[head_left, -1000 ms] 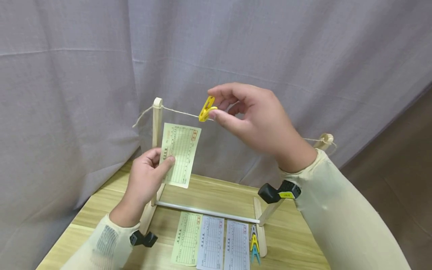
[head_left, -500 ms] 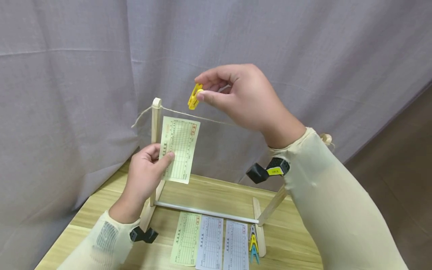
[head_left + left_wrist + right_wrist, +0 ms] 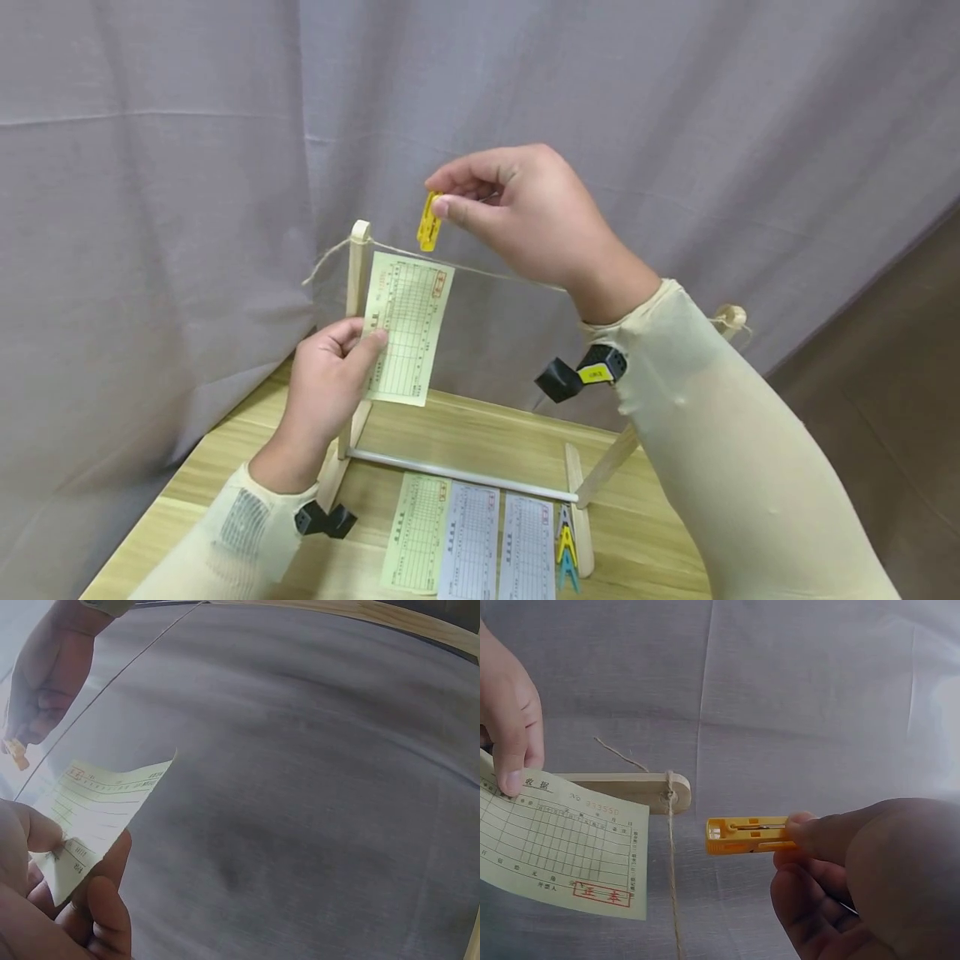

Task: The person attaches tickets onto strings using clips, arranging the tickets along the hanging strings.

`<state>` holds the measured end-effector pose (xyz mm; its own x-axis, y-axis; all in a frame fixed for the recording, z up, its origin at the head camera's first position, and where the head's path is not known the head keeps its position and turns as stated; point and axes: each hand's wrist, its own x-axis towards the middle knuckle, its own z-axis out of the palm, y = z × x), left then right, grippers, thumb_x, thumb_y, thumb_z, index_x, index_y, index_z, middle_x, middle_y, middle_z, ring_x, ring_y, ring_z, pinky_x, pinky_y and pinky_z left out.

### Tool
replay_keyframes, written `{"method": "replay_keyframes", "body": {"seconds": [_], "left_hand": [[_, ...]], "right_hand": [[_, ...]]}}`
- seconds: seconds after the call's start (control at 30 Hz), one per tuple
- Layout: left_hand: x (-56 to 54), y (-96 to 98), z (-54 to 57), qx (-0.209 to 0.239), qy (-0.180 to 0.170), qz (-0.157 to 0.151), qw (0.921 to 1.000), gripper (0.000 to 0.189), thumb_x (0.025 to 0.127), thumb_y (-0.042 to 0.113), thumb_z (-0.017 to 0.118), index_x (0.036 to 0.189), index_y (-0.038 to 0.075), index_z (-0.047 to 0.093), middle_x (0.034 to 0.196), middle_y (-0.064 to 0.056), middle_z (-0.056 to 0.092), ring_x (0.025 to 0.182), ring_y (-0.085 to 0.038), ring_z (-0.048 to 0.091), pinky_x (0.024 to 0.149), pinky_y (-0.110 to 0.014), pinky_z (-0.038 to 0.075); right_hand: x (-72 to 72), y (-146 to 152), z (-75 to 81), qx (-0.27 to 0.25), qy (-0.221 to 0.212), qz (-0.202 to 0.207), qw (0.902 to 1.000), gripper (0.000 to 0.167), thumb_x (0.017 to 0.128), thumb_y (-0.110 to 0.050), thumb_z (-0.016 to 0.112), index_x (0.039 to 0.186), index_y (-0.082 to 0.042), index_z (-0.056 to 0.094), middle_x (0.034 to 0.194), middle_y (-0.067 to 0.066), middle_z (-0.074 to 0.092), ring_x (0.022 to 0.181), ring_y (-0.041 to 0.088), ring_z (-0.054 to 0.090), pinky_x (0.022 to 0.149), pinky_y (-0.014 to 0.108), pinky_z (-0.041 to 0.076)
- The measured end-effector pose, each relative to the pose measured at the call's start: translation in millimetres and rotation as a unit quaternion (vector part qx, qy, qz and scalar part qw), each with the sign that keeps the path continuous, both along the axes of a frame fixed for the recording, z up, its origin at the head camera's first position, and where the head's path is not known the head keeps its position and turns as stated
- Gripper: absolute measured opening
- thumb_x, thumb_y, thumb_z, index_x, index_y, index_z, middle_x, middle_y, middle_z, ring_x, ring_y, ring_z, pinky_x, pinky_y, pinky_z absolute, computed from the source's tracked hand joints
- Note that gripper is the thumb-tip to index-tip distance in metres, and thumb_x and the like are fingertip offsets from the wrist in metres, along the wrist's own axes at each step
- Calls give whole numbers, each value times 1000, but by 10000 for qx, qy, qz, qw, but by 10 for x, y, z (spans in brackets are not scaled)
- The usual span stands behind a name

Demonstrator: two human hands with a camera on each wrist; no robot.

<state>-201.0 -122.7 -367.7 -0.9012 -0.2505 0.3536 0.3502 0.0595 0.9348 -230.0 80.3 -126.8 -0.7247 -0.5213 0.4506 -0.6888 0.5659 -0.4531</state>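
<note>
- Curtain (image 3: 187, 167), gray and creased, is hung behind everything, apparently as a backdrop.
- Tabletop (image 3: 637, 533) is used as a flat base for the setup.
- Wooden frame (image 3: 358, 279) is stood upright, its two sides joined low down by a white rod (image 3: 465, 476), presumably for stiffness.
- Three flat receipts, one green (image 3: 415, 537) and two bluish-white (image 3: 472, 546) (image 3: 528, 550), are laid side by side, so each can be reached singly.
- Raised green receipt (image 3: 414, 325) is pinched by the left hand (image 3: 330, 379); that grip is clamped on its side, so the top edge is left uncovered close to the cord (image 3: 495, 274). Whether they touch cannot be told.
- Spare clothespins (image 3: 566, 547) are lined up beside the receipts, probably for easy picking.
- Pinched yellow clothespin (image 3: 428, 225) is held above the cord, the right hand's (image 3: 536, 217) grip clamped on its handle end, so its nose is pointed downward, unobstructed.
</note>
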Motion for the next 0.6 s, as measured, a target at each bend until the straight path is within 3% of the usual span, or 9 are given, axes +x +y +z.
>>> {"method": "replay_keyframes", "body": {"seconds": [0.33, 0.6], "left_hand": [[-30, 34, 9, 124, 243, -6, 9996, 21, 107, 26, 77, 104, 6, 83, 62, 10, 45, 53, -6, 36, 46, -23, 29], [-44, 48, 13, 112, 278, -47, 9995, 22, 107, 27, 78, 107, 5, 83, 63, 9, 50, 54, -6, 40, 47, -23, 34]], "right_hand": [[-73, -49, -70, 101, 64, -10, 9999, 13, 106, -17, 79, 117, -17, 88, 105, -2, 83, 93, 10, 71, 86, 27, 59], [-89, -55, -127, 165, 122, -49, 9998, 13, 107, -19, 79, 116, -16, 88, 104, -3, 83, 91, 11, 70, 81, 27, 58]]}}
